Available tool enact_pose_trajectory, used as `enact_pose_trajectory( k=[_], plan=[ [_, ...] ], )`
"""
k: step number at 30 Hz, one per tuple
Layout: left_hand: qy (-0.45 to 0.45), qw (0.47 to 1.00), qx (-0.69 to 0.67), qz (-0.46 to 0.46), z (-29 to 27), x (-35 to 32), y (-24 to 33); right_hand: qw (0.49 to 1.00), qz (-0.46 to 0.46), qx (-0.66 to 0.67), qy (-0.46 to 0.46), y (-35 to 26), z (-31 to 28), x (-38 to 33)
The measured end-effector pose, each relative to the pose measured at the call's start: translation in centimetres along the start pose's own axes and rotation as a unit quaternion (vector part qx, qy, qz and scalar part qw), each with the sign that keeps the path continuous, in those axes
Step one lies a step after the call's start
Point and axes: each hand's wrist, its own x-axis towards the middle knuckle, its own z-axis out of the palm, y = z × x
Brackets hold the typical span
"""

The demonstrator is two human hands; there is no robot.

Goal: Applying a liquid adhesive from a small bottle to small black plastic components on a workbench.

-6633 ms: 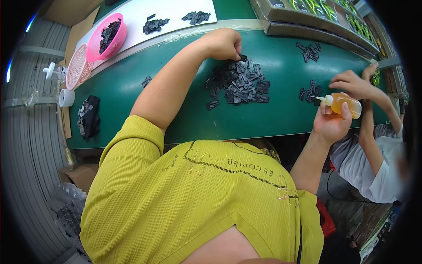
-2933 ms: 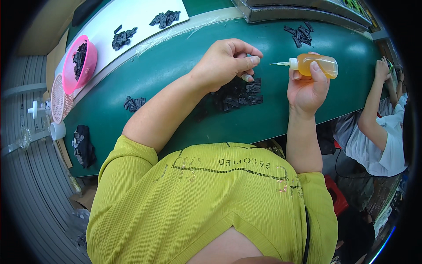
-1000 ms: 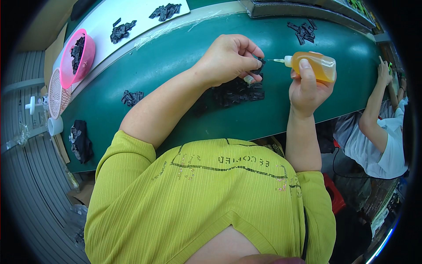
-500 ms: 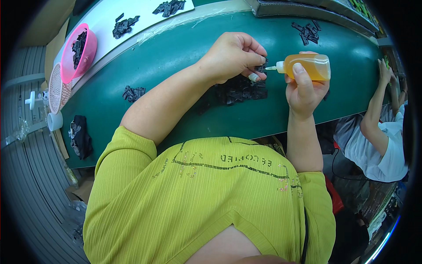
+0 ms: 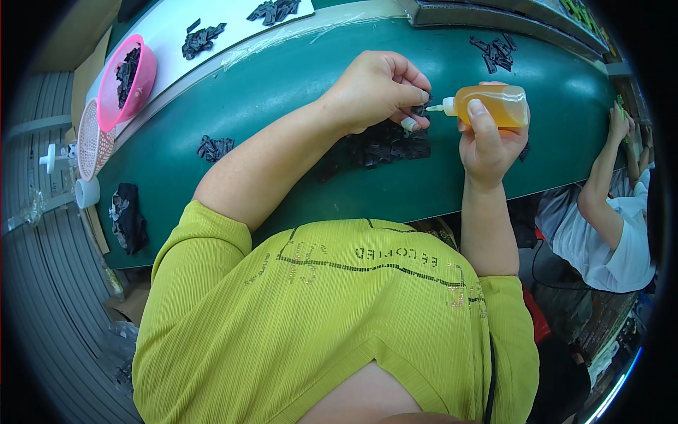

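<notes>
My left hand (image 5: 381, 92) pinches a small black plastic piece (image 5: 421, 109) between thumb and fingers; one fingertip is wrapped in white tape. In my right hand (image 5: 489, 145) lies a clear squeeze bottle (image 5: 494, 104) of amber liquid, tipped sideways. Its narrow pale nozzle points left and meets or nearly touches the black piece. Below my left hand, a spread of flat black pieces (image 5: 385, 147) covers part of the green table (image 5: 296, 180).
Black pieces also lie in a heap (image 5: 494, 52) at the far right and a small pile (image 5: 215, 148) on the left. A pink basket (image 5: 145, 78) holds more. Beside it stands a white board (image 5: 236, 35). At right, a co-worker's arm (image 5: 599, 173) reaches over the table edge.
Almost nothing differs. The bottle has shifted very slightly left, its nozzle a touch closer to the black piece; both hands keep their holds.
</notes>
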Motion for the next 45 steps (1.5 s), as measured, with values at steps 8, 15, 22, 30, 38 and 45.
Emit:
enact_pose_trajectory(
  k=[8, 15, 22, 30, 38, 45],
  plan=[
    [0.002, 1.000, 0.001, 0.006, 0.1, 0.0, -0.1, 0.990, 0.000, 0.128, 0.063, -0.3, -1.6, 0.7],
    [0.050, 0.986, 0.147, 0.062, 1.5, 0.9, 0.9, 0.956, -0.016, 0.260, 0.135, -4.3, -6.7, 1.3],
    [-0.056, 0.946, 0.296, 0.117, 7.5, 5.8, -0.8, 0.947, -0.012, 0.275, 0.162, -5.3, -7.3, 0.5],
    [0.034, 0.922, 0.367, 0.118, 0.3, 2.3, 3.4, 0.949, -0.005, 0.269, 0.167, -5.7, -9.5, -0.6],
    [0.035, 0.831, 0.553, 0.056, -1.4, -0.1, 1.6, 0.953, 0.040, 0.271, 0.127, -4.3, -6.1, 0.0],
    [0.019, 0.880, 0.474, 0.034, -1.5, -0.8, 1.1, 0.961, 0.039, 0.241, 0.132, -4.2, -4.6, 0.2]
  ],
)
